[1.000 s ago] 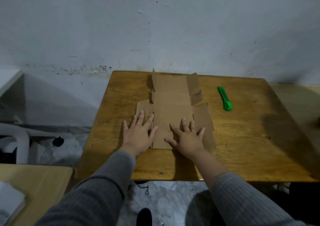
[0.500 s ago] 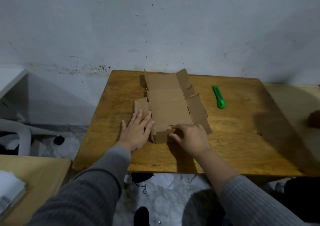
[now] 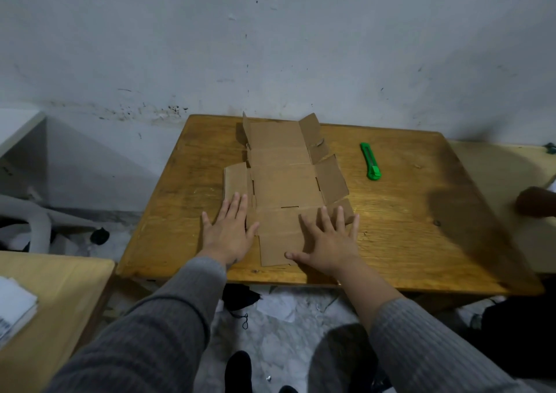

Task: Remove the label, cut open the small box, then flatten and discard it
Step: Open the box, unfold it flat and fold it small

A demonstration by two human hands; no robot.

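Against the grey wall stands a worn wooden table (image 3: 406, 227). Spread across its middle lies the unfolded brown cardboard box (image 3: 285, 188), its far flaps tilted up. Both hands press flat on its near end, fingers straight and splayed: left hand (image 3: 230, 233) at the left edge, right hand (image 3: 329, 242) on the near panel. Well right lies a green plastic utility knife (image 3: 370, 161).

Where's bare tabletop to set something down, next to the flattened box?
Bare wood on the wooden table: the right part, beyond the green utility knife, and a strip left of the opened-out brown cardboard box. The centre is crowded: left hand and right hand press the cardboard flat.
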